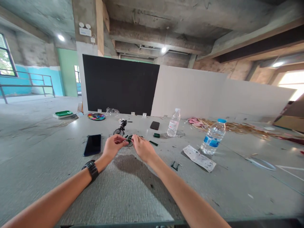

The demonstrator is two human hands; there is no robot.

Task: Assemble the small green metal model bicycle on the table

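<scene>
My left hand (114, 144) and my right hand (143, 147) meet low over the grey table, each with its fingertips pinched. Between them is a small part, too small to name. Dark green pieces lie just behind and beneath the fingers, partly hidden by them. Right behind my left hand stands a small black model with a spoked wheel (118, 132), like a miniature bicycle. To the right of my right hand lie a dark green strip (153, 143) and a small green block (156, 135). A dark frame-like piece (175, 166) rests nearer my right forearm.
A phone (92, 145) lies left of my hands, another dark phone-like slab (155, 125) behind them. Two water bottles, one white-capped (174, 123) and one blue-capped (213, 137), stand to the right beside a printed paper sheet (199, 158). A colour palette (96, 117) sits before the black panel (120, 85).
</scene>
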